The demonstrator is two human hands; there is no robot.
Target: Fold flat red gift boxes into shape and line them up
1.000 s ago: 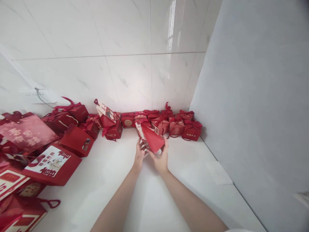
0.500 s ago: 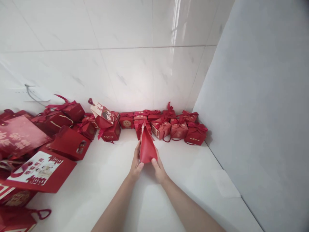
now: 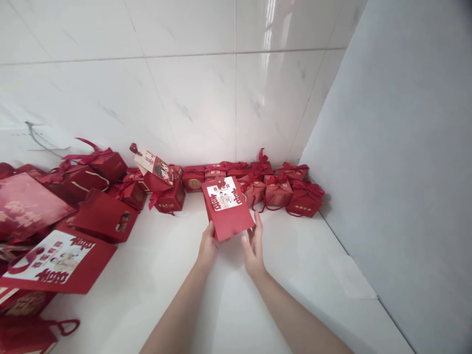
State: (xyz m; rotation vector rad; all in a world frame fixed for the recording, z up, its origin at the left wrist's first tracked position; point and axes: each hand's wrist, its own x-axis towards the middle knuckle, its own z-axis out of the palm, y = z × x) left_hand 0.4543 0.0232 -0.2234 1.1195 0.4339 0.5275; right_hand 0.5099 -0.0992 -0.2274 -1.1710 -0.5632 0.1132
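Observation:
A red gift box (image 3: 232,223) with a white printed panel of figures and red characters is tilted up in front of me, its broad face toward me. My left hand (image 3: 208,248) grips its lower left corner, the thumb along the edge. Beside its lower right corner, my right hand (image 3: 254,250) has thumb and fingers apart, and no grip on the box shows. Just behind the held box stands a row of small red boxes with ribbons, among them a box with gold print (image 3: 304,202) and a paler red box (image 3: 278,192).
On the left lies a pile of red boxes, including a large box with a white panel (image 3: 101,260) and a pink box (image 3: 33,204). A tiled wall (image 3: 195,108) rises behind, a grey panel (image 3: 398,162) on the right. A white patch (image 3: 356,280) lies by the panel.
The held box has turned from its narrow side to its printed face. My right hand has come away from it and opened, while the left keeps hold.

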